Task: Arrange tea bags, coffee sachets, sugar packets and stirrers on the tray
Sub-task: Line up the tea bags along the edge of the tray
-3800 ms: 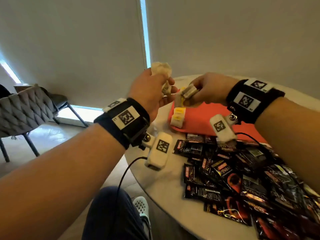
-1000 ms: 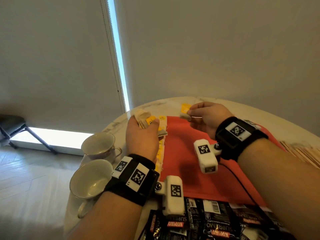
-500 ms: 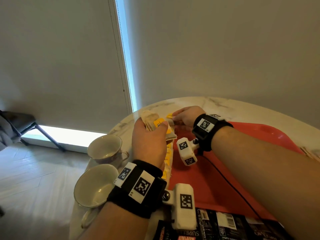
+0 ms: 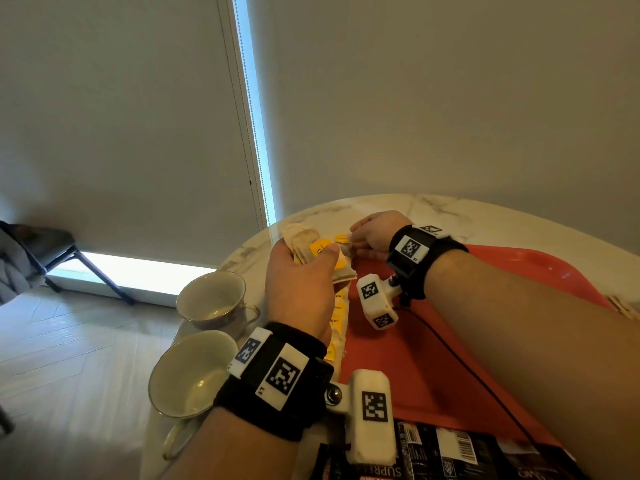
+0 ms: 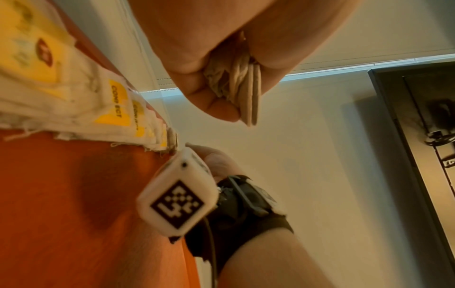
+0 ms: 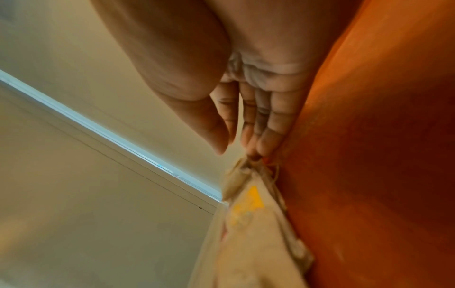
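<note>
Head view: my left hand (image 4: 298,289) is curled round a bunch of tea bags (image 4: 304,245), thumb pressed on a yellow tag, held above the left edge of the red tray (image 4: 433,358). Left wrist view confirms it: the bags' paper edges (image 5: 241,91) stick out between palm and fingers.

My right hand (image 4: 372,235) reaches to the tray's far left corner. In the right wrist view its fingers (image 6: 261,124) are nearly straight, tips touching the top tea bag of the row (image 6: 248,214) lying on the tray; thumb stands apart from them. Whether anything is pinched, I cannot tell.

Tray contents: one row of tea bags with yellow tags (image 4: 337,327), overlapping along the left edge; the rest of the red surface is bare.

Off the tray: black coffee sachets (image 4: 450,452) lie on the marble table (image 4: 485,216) at the near edge. Two cups (image 4: 207,299) stand left of the tray, nothing visible inside either.
</note>
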### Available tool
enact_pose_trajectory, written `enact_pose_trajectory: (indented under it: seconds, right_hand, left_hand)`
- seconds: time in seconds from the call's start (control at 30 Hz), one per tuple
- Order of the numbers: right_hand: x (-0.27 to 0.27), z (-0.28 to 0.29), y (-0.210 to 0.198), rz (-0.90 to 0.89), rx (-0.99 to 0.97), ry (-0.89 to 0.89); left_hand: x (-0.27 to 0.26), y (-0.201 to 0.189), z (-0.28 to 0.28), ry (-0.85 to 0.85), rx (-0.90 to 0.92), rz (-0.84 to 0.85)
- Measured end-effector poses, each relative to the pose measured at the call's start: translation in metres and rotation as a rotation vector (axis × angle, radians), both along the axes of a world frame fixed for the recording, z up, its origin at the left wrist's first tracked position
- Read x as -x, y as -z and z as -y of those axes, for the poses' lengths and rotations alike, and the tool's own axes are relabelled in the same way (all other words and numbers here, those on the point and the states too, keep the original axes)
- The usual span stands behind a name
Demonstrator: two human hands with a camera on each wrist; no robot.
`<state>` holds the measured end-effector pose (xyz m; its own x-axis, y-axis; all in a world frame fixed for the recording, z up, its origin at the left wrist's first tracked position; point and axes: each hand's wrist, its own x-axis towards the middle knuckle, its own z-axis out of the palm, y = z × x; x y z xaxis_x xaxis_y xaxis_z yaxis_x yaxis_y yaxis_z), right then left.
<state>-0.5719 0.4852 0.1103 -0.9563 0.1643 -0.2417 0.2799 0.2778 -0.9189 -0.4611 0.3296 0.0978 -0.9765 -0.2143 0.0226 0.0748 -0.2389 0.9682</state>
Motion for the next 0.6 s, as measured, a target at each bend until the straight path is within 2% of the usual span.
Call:
enact_pose_trajectory:
  seconds: [0.17,0.23,0.37,0.5,0.6]
  right_hand:
    - [-0.038,0.001,-0.027,-0.142,0.042,0.006]
    - [-0.065,0.004,-0.039,-0.120,0.151,-0.081]
    - [-0.102,0.007,-0.053,-0.083,0.216,-0.297]
    - [-0.105,0.008,-0.044,-0.135,0.261,-0.287]
    - [-0.102,0.006,-0.041,-0.207,0.413,-0.222]
  left_hand:
    - [-0.003,-0.003,-0.003,0.058,-0.063,-0.008]
    - [-0.005,-0.005,-0.005,0.076,-0.068,-0.039]
    - [-0.010,-0.007,-0.005,0.126,-0.070,-0.120]
    - [-0.011,-0.007,-0.005,0.166,-0.024,-0.154]
    - [-0.010,-0.007,-0.006,0.164,0.027,-0.182]
